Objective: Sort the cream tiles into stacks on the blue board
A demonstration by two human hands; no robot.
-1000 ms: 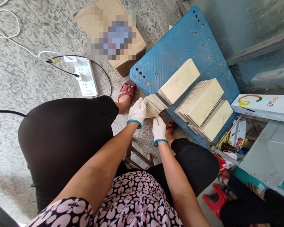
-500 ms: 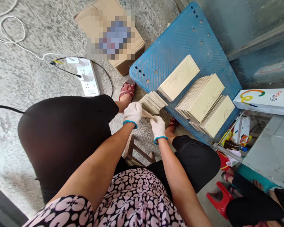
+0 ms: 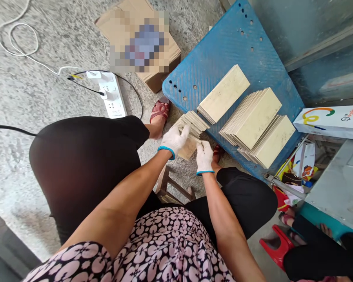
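The gloved left hand (image 3: pixel 174 140) is closed on a fanned handful of thin cream plates (image 3: pixel 194 122), held above the near-left corner of the blue surface (image 3: pixel 223 51). Just right, the gloved right hand (image 3: pixel 204 156) pinches one plate (image 3: pixel 188 149) peeled from that handful. Further right lie three stacks (image 3: pixel 253 117). Judged step: separating single plates; next calls for a clean slide free.
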